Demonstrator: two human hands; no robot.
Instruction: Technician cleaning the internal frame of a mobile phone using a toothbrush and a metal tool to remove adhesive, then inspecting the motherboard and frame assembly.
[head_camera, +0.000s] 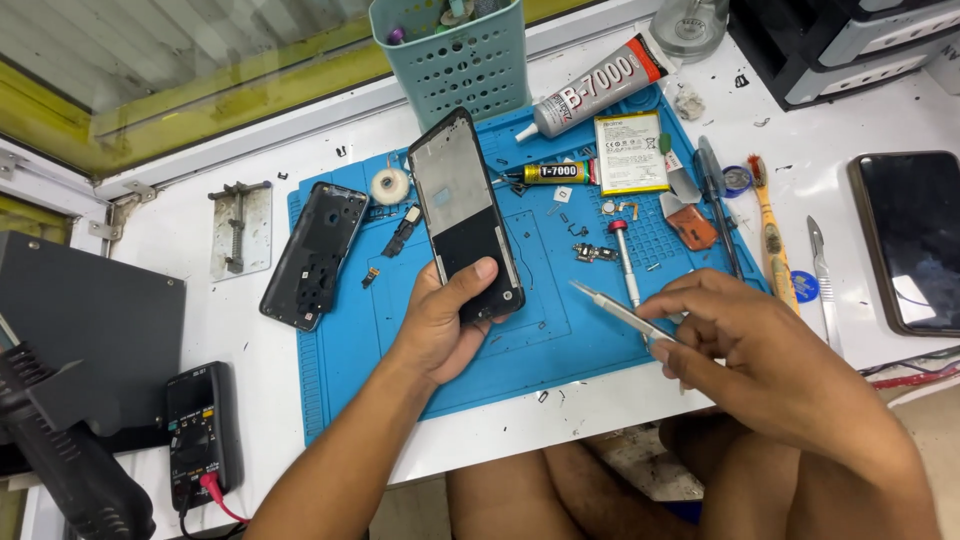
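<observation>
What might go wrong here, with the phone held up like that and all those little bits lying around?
The left hand grips the phone frame only at its lower end, so it may slip. The tweezers in the right hand could scratch it. Small parts loose on the mat might get swept off.

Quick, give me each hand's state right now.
Left hand: closed around a phone frame, held tilted above the blue mat.
Right hand: pinching metal tweezers.
</observation>
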